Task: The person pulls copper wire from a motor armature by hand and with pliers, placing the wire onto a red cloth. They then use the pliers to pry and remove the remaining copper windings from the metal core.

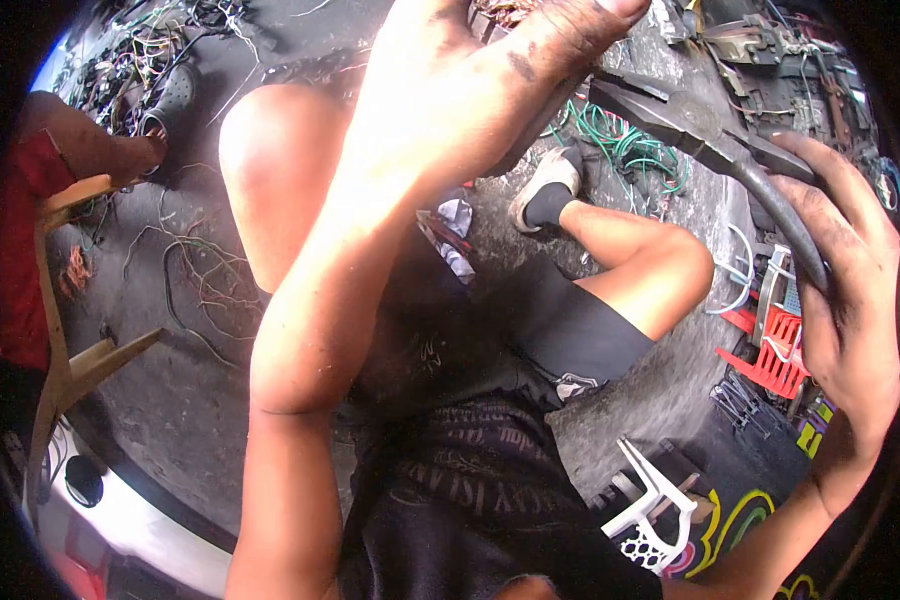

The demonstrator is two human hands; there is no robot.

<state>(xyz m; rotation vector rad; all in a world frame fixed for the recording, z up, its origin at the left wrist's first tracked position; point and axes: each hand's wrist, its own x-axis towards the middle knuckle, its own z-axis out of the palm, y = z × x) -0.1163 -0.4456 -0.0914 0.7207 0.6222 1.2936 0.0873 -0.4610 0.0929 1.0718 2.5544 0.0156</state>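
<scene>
My right hand is closed around the curved handles of a pair of dark metal pliers. The plier jaws point left, close to the thumb side of my raised left hand. That left hand has dark smudges, its thumb stretches toward the top right, and its other fingers are bent out of sight or cut off by the frame's top edge. What it grips, if anything, is hidden. Between my bent legs lies a bit of white patterned cloth with a reddish tool-like item beside it.
Green wire lies coiled beyond my foot, and loose wires spread at left. Metal scrap is piled upper right. Red plastic pieces and a white plastic chair stand right. Another person's leg is by a wooden frame.
</scene>
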